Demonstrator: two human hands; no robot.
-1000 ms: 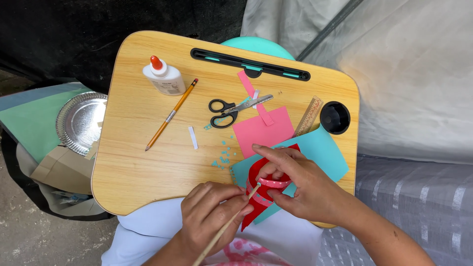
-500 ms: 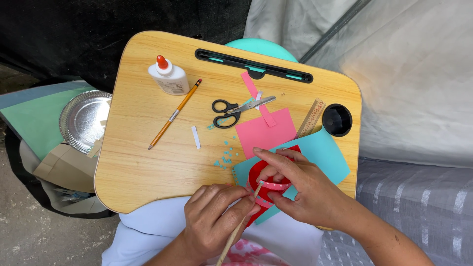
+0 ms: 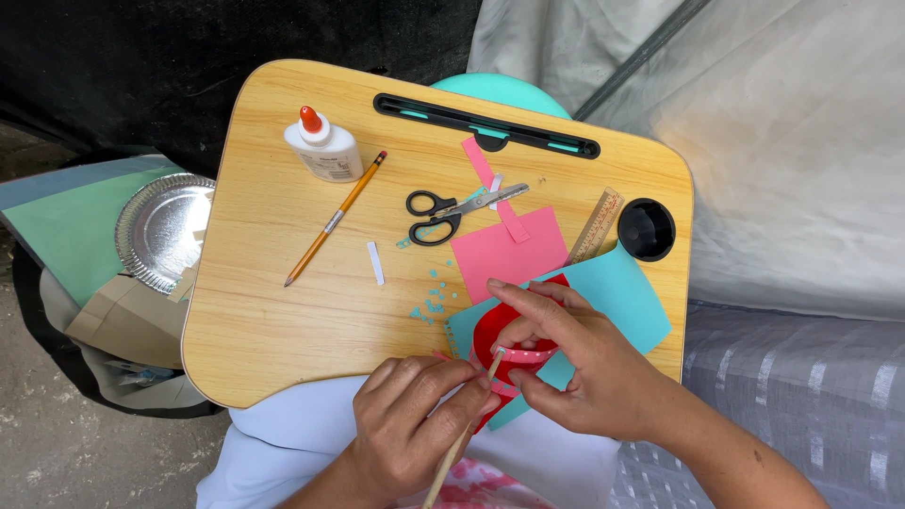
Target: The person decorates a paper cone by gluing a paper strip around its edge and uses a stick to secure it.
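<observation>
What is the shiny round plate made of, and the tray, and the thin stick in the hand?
The plate looks like foil or foil-coated paper: silvery, mirror-bright, with a ribbed rim. The lap tray shows pale wood grain, possibly a printed laminate. The stick in the left hand looks like plain light wood, matte and unpainted.

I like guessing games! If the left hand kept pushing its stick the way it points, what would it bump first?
Probably the red paper ring held by the right hand; the stick in the left hand seems almost touching it.
</observation>
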